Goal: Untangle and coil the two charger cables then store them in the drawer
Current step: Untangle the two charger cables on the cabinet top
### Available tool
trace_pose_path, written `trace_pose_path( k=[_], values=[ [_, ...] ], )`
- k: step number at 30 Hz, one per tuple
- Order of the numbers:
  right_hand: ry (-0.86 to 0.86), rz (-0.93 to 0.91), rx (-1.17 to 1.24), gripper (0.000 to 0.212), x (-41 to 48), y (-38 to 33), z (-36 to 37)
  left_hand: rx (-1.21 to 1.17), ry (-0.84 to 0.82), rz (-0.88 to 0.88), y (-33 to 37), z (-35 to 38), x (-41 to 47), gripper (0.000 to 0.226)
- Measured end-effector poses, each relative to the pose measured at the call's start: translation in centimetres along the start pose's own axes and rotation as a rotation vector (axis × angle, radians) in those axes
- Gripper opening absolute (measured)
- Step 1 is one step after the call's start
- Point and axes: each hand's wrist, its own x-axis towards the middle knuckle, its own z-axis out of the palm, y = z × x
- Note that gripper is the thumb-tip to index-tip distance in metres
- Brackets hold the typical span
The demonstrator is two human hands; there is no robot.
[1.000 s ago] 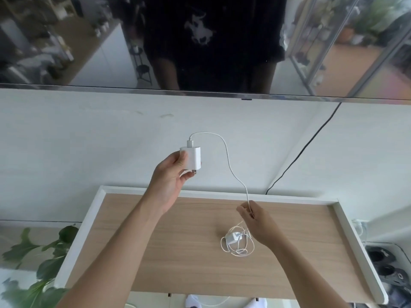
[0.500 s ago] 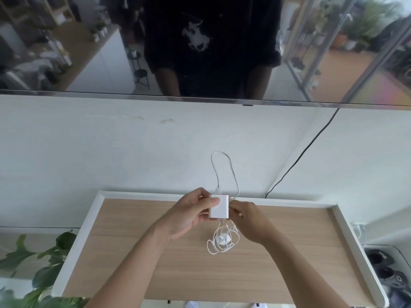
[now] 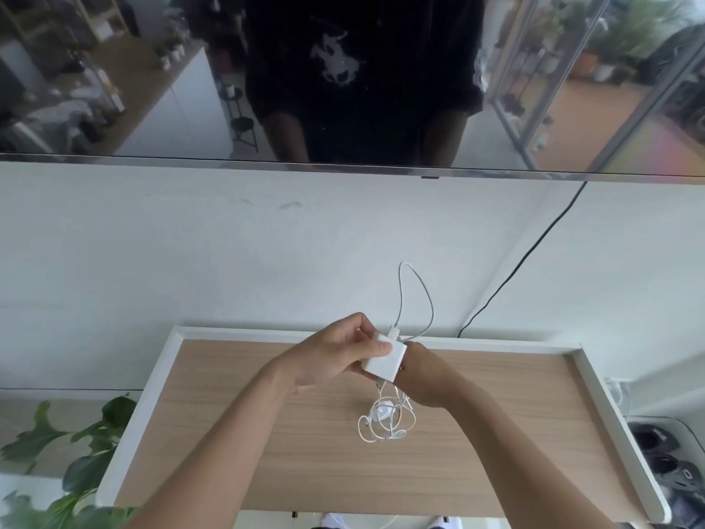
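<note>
Left hand point(image 3: 335, 357) grips white charger brick point(image 3: 385, 360); right hand point(image 3: 423, 376) pinches its cable point(image 3: 416, 292), looped upward. Second charger's tangle point(image 3: 385, 418) lies on the worktop point(image 3: 267, 452) below the hands.

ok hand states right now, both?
Left hand: closed on the white charger block.
Right hand: pinching the white cable beside the block.
</note>
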Motion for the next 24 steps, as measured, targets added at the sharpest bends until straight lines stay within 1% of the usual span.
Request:
trace_pose_path(
  k=[1,2,4,5,7,8,10,11,15,16,18,19,21,24],
  values=[
    [-0.021,0.006,0.020,0.016,0.0,-0.1,0.0,0.004,-0.004,-0.005,0.0,0.1,0.1,0.022],
    [-0.035,0.001,0.044,0.013,0.0,-0.4,0.0,0.002,0.003,-0.008,0.0,0.0,0.3,0.025],
    [-0.049,0.005,0.112,0.040,-0.2,-0.7,0.1,-0.004,0.040,-0.017,0.2,-0.2,0.5,0.033],
    [-0.049,0.014,0.141,0.048,-0.3,-0.7,0.2,0.001,0.058,-0.015,0.2,-0.4,0.5,0.034],
    [-0.023,0.025,0.197,0.054,-0.3,-0.6,0.1,-0.001,0.086,0.017,0.3,-0.8,0.5,0.030],
    [-0.005,0.038,0.243,0.051,-0.2,-0.2,0.2,-0.030,0.109,0.047,0.3,-1.1,0.5,0.024],
    [0.016,0.070,0.295,0.034,-0.2,0.6,0.1,-0.124,0.181,0.124,0.6,-1.5,0.5,0.017],
    [0.023,0.085,0.292,0.025,-0.3,0.9,0.0,-0.179,0.214,0.164,0.7,-1.7,0.6,0.016],
    [0.049,0.132,0.237,0.010,-0.5,2.4,0.2,-0.341,0.277,0.312,2.1,-2.0,0.2,0.012],
    [0.056,0.142,0.220,0.015,-0.3,3.1,0.4,-0.360,0.297,0.342,2.5,-2.0,0.1,0.011],
    [0.095,0.177,0.179,0.040,0.0,4.1,0.8,-0.393,0.337,0.395,3.3,-2.3,-0.2,0.009],
    [0.123,0.200,0.166,0.048,0.1,4.6,1.0,-0.409,0.358,0.420,3.7,-2.5,-0.3,0.008],
    [0.162,0.253,0.194,0.055,0.4,5.8,1.2,-0.428,0.405,0.464,4.2,-3.2,-0.6,0.008],
    [0.224,0.359,0.280,0.054,0.5,7.5,1.3,-0.449,0.458,0.514,4.9,-4.3,-1.4,0.010]
  ],
)
